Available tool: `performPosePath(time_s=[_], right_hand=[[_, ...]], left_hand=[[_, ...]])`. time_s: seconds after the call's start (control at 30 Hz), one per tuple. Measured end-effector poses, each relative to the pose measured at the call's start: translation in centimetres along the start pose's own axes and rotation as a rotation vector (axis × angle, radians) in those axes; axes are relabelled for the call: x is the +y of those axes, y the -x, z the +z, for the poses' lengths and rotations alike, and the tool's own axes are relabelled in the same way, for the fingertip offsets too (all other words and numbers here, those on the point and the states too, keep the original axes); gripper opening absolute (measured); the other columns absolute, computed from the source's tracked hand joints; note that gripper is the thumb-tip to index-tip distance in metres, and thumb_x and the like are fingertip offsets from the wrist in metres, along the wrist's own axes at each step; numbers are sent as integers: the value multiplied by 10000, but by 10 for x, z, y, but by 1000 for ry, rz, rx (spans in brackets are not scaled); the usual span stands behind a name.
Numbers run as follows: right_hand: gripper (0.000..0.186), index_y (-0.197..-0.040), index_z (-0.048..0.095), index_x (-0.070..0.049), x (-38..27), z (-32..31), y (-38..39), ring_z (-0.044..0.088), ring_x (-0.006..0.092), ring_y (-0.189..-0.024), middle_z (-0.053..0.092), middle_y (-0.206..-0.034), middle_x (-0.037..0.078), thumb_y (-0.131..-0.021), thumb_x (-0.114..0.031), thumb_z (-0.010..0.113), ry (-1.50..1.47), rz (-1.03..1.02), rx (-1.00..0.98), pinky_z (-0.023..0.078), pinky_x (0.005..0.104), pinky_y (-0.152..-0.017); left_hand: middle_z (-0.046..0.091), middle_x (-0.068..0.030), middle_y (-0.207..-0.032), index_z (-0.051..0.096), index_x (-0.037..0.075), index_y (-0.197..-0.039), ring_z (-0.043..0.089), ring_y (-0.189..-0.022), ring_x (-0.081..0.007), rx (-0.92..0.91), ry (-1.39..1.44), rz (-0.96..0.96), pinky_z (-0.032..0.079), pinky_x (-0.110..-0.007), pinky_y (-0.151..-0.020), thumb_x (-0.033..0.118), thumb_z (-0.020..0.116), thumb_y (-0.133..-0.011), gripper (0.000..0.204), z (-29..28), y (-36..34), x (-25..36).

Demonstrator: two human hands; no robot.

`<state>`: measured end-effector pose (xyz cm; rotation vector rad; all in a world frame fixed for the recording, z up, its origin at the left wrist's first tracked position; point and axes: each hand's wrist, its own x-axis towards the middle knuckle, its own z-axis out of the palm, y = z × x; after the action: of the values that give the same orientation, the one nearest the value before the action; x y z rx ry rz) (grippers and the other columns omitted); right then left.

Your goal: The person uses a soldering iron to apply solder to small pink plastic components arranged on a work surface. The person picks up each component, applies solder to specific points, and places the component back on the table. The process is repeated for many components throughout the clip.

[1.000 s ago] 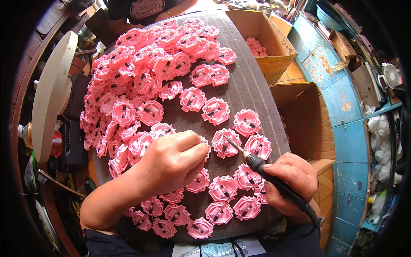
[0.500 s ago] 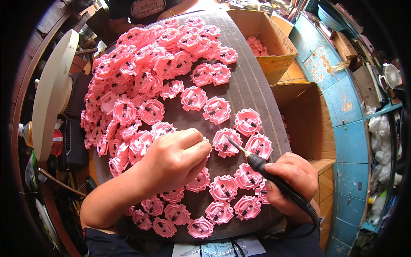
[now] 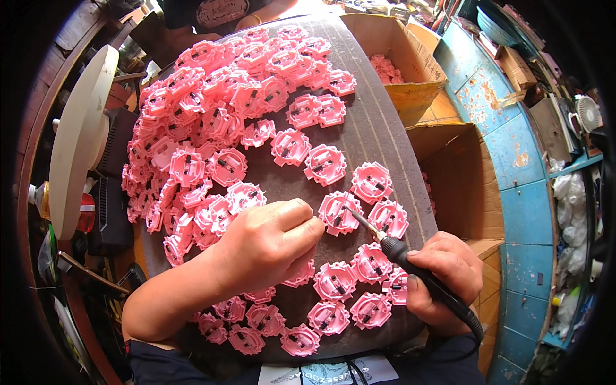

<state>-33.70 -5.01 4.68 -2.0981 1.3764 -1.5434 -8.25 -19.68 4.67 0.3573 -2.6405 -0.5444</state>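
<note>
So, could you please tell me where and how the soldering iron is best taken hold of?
Probably hold the soldering iron by its black handle, coming from the person's right, as the right hand does. It slants: the bare metal tip points forward-left toward a pink part, while the cord leaves behind, so fingers stay clear of a possibly hot end.

We look down from the wearer's head, through one wide fisheye lens, at close range onto the counter (image 3: pixel 375 131). Our view faces from the wearer's shirt (image 3: pixel 173 369) at the near edge toward another person (image 3: pixel 183 13) at far left.
</note>
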Motion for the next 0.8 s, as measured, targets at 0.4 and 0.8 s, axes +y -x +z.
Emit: performPosePath(time_s=[0.4,0.8], right_hand=[[247,-974,717,6,-1,1,7,626,266,-612,650,-751,110,-777,-125,790,36,79,-4,493,368,-571],[265,-987,714,11,-1,1,8,620,264,-613,639,-746,112,-753,-99,771,32,70,-15,487,366,-567]], left_hand=[[637,-116,-867,694,0,-1004,666,-711,-293,19,13,11,538,-402,-589,-49,772,-799,225,6,-4,-3],[650,-118,-888,698,5,-1012,677,-732,-292,18,4,13,547,-399,-604,-47,778,-802,230,6,-4,-2]])
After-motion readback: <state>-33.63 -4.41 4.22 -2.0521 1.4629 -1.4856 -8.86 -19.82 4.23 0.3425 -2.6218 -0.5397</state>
